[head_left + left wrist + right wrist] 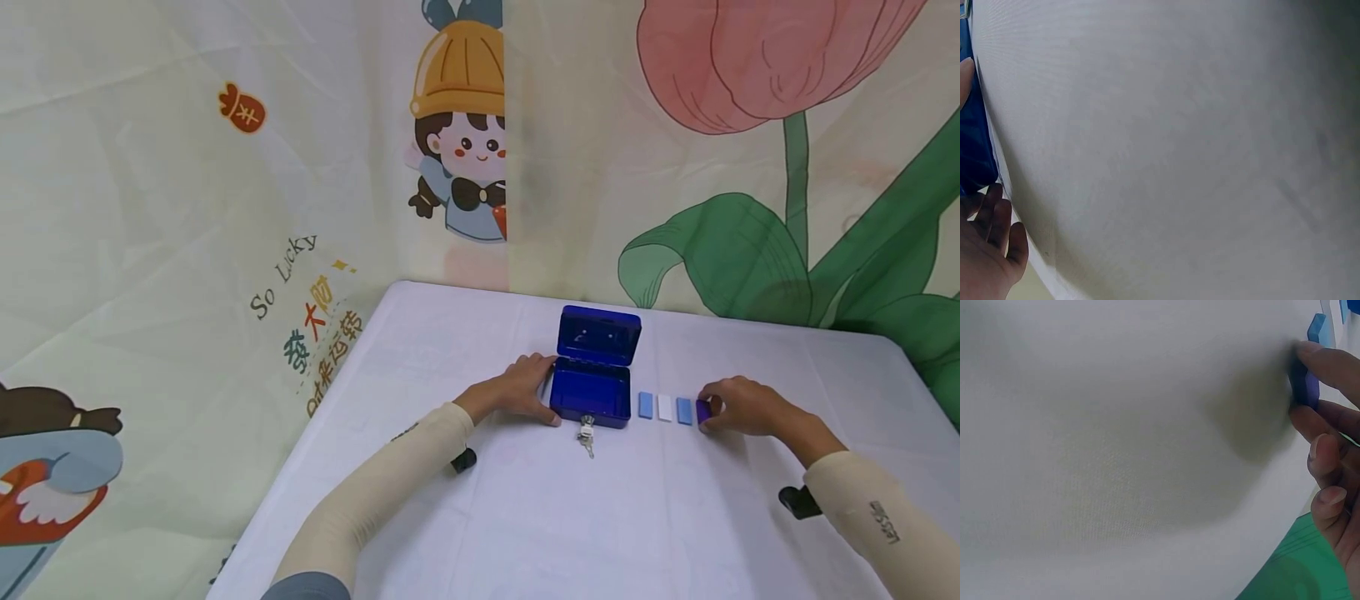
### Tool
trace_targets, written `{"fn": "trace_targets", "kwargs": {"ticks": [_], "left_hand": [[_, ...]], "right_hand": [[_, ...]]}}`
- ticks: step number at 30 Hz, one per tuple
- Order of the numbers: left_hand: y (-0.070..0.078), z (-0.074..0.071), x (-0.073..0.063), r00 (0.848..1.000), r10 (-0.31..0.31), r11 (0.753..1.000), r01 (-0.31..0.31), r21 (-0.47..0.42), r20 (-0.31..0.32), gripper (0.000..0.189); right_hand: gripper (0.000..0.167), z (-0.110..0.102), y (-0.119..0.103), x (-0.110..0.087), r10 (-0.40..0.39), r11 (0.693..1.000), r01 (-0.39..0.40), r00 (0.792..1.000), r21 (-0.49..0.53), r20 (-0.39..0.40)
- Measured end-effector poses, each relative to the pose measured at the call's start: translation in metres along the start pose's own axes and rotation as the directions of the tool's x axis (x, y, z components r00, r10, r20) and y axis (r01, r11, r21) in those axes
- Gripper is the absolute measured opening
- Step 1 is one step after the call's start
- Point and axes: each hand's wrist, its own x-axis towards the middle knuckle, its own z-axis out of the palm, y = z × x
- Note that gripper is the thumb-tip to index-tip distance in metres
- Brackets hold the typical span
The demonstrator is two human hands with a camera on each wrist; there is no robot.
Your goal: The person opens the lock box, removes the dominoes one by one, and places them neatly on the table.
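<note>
A dark blue metal cash box stands on the table with its lid raised. Keys hang from the lock at its front. My left hand rests along the box's left side, thumb by the front corner and fingers towards the back. To the right of the box lie a light blue block, a white block and another blue block in a row. At the row's right end my right hand pinches a purple block between thumb and forefinger.
A white cloth covers the table. Behind it hangs a printed curtain with a tulip and a cartoon figure. Black wrist devices show below the left forearm and the right forearm.
</note>
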Motion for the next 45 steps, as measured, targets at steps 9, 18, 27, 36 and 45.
{"fn": "trace_targets", "kwargs": {"ticks": [9, 18, 27, 36, 45], "left_hand": [[0.001, 0.000, -0.002, 1.000, 0.006, 1.000, -0.006, 0.000, -0.007, 0.113], [0.001, 0.000, -0.002, 1.000, 0.003, 1.000, -0.003, -0.001, -0.011, 0.114], [0.002, -0.001, -0.003, 1.000, 0.001, 1.000, -0.001, 0.001, -0.003, 0.114], [0.005, -0.005, -0.007, 0.999, 0.008, 1.000, -0.009, 0.025, 0.031, 0.121], [0.004, -0.008, -0.015, 0.999, -0.020, 0.995, 0.016, 0.097, 0.035, 0.121]], "right_hand": [[0.057, 0.002, 0.003, 0.001, -0.003, 1.000, 0.003, 1.000, -0.005, 0.007], [0.060, 0.001, 0.002, 0.003, 0.016, 1.000, -0.016, 1.000, -0.001, 0.021], [0.063, 0.001, 0.001, 0.001, 0.016, 1.000, -0.016, 1.000, 0.007, 0.019], [0.082, -0.005, -0.002, -0.009, 0.040, 0.999, -0.041, 0.999, -0.036, -0.019], [0.097, 0.006, -0.005, -0.021, 0.056, 0.991, -0.083, 0.972, -0.108, -0.229]]}}
